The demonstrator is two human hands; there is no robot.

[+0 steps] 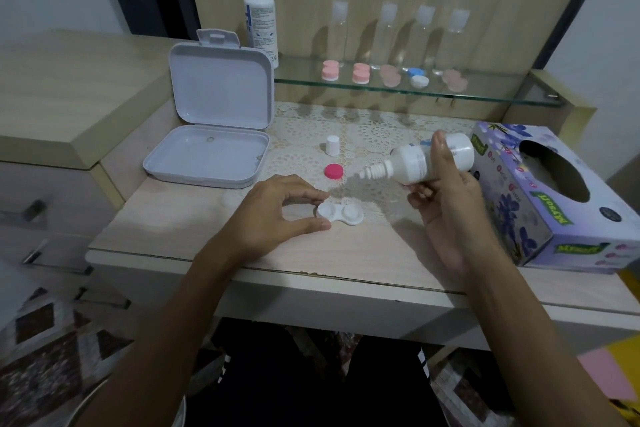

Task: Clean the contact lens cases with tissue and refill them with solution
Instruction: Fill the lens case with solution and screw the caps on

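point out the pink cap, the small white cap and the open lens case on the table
pink cap (pixel 334 171): head view, middle of its top face.
small white cap (pixel 332 145): head view, its side wall.
open lens case (pixel 341 213): head view, bridge between the two wells.

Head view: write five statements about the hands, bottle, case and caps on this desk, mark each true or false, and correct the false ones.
1. The right hand holds a solution bottle tipped with its nozzle pointing left. True.
2. The left hand pinches the lens case at its left well. True.
3. Both wells of the lens case are capped. False: both are open.
4. A pink cap lies on the desk beyond the case. True.
5. The white storage box is closed. False: its lid stands open.
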